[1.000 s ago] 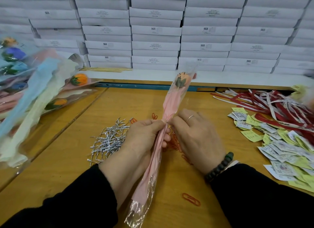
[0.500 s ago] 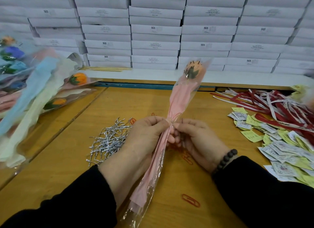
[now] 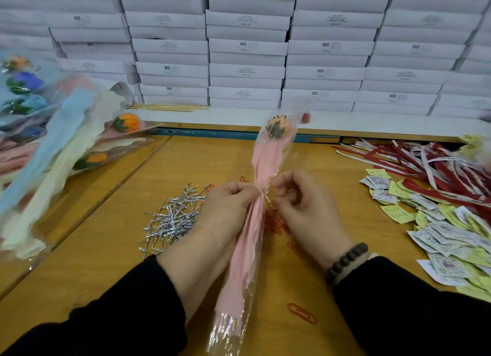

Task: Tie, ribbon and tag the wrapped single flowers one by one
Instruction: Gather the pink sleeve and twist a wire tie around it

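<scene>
Left hand [image 3: 225, 209] grips wrapped flower [image 3: 261, 164]; right hand [image 3: 305, 209] apparently pinches tie [image 3: 267, 193].

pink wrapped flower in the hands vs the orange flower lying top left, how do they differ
The pink wrapped flower is held up off the table, gripped by the left hand, with a silver twist tie at its neck that the right hand pinches. The orange flower lies flat in the pile, untouched. Its bloom is bright orange; the held one's is pale peach. Both are single flowers in clear sleeves with pink paper.
</scene>
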`<state>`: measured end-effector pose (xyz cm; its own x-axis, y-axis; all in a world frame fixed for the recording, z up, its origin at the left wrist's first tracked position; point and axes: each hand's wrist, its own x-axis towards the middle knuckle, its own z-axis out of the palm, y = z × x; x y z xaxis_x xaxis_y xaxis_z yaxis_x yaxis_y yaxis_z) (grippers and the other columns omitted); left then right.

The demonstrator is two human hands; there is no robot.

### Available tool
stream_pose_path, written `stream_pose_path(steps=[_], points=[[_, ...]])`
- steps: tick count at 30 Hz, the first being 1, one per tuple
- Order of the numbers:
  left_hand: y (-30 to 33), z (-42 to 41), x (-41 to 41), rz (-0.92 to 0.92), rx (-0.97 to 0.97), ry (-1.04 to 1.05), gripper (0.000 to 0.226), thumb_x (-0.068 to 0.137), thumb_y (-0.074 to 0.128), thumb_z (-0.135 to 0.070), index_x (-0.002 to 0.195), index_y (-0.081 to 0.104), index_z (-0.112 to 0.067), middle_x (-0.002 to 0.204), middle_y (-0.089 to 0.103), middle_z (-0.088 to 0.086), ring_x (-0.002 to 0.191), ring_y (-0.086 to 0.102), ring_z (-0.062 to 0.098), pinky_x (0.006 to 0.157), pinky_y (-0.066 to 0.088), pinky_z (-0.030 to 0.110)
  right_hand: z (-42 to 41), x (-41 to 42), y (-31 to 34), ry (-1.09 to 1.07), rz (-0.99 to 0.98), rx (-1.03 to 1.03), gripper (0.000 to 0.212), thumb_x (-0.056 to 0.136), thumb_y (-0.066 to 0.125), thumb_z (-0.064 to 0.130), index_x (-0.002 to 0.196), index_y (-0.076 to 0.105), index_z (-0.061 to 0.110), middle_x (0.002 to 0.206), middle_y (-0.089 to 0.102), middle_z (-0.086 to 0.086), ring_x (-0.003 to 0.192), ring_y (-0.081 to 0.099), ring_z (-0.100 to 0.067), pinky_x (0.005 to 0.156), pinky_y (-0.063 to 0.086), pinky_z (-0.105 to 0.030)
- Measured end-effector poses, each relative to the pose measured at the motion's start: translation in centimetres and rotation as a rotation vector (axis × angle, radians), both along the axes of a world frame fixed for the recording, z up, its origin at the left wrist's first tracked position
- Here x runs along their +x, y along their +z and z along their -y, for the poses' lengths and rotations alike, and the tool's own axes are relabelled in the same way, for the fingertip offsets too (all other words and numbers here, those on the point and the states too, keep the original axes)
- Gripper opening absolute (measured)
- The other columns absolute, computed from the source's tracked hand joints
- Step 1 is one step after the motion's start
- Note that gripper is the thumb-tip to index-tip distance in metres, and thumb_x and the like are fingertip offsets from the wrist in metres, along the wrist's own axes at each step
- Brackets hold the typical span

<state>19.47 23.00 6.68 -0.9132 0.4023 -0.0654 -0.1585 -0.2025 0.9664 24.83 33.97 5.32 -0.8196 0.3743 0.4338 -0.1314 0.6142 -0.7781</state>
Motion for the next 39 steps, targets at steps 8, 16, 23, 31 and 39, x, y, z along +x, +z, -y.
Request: stream_pose_path(steps=[8,16,23,31,39], points=[[-0.02,-0.05,0.15,0.009,0.026,-0.027,0.016,0.085,0.056,0.002,0.071,0.061,-0.003,0.05,0.059,0.009,0.042,0.052,0.016,0.053,0.048,0.026,-0.06,0.11,-0.36,-0.032,-0.083,0.106,0.024,0.078,0.07,0.008,0.07,0.059,0.028,0.073,0.057,0.009,0.066,0.05,-0.003,0.061,0.041,-0.012],[0.0,0.18,0.05,0.023,0.018,-0.054,0.017,0.086,0.057,0.0,0.07,0.06,-0.006,0.051,0.056,0.011,0.039,0.05,0.018,0.043,0.046,0.023,-0.26,0.34,0.13,0.123,0.002,-0.066,0.022,0.089,0.059,0.019,0.068,0.063,0.015,0.054,0.056,0.006,0.05,0.051,-0.002,0.052,0.043,-0.019],[-0.14,0.07,-0.12,0.022,0.041,-0.052,0.018,0.086,0.058,0.0,0.069,0.059,-0.006,0.056,0.057,0.013,0.045,0.052,0.02,0.052,0.048,0.027,-0.05,0.31,0.27,0.175,0.039,-0.196,0.016,0.086,0.063,0.014,0.071,0.064,0.02,0.05,0.057,0.012,0.049,0.053,0.002,0.049,0.042,-0.011],[-0.12,0.11,-0.11,0.014,0.055,-0.055,0.011,0.087,0.057,-0.002,0.077,0.06,-0.004,0.061,0.057,0.014,0.05,0.053,0.021,0.054,0.048,0.03,-0.17,0.47,0.37,0.268,0.089,-0.438,0.004,0.084,0.065,0.01,0.08,0.067,0.009,0.053,0.061,0.008,0.051,0.056,-0.002,0.055,0.05,-0.017],[0.03,0.17,0.09,0.023,0.087,-0.064,0.011,0.087,0.058,-0.003,0.076,0.06,-0.004,0.054,0.057,0.011,0.043,0.052,0.018,0.05,0.047,0.027,-0.47,0.28,0.23,0.319,0.087,-0.564,0.015,0.084,0.064,0.012,0.07,0.068,0.012,0.057,0.062,-0.001,0.05,0.055,-0.006,0.053,0.047,-0.016]])
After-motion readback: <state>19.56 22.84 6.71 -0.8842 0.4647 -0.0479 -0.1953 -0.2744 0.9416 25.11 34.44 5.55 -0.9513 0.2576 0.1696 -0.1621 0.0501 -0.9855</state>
